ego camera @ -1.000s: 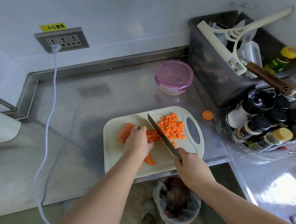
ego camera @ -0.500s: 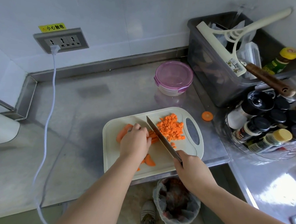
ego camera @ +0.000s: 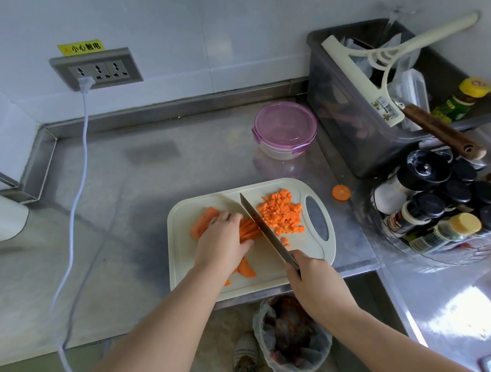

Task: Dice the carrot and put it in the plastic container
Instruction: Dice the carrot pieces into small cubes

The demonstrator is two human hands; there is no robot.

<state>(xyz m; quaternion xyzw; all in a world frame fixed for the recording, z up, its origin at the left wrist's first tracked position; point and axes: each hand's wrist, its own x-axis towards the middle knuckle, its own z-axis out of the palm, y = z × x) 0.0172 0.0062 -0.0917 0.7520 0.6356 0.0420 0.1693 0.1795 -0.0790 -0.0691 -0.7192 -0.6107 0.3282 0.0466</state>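
We were mid-dicing. Our left hand [ego camera: 223,239] curled over the carrot strips [ego camera: 249,229] on the board [ego camera: 181,253], pinning them. Our right hand [ego camera: 313,279] gripped the knife [ego camera: 267,233], blade just beside the left fingers. Dice [ego camera: 283,214] lay heaped right of the blade. Next, we judged, came another crosswise cut. The container [ego camera: 285,130] stood lidded, well behind.

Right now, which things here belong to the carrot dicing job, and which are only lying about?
For the job: left hand holding carrot strips; right hand gripping knife; diced carrot; cutting board; plastic container, lid on.
Lying about: stray carrot slice; spice jars; grey bin; white cable.
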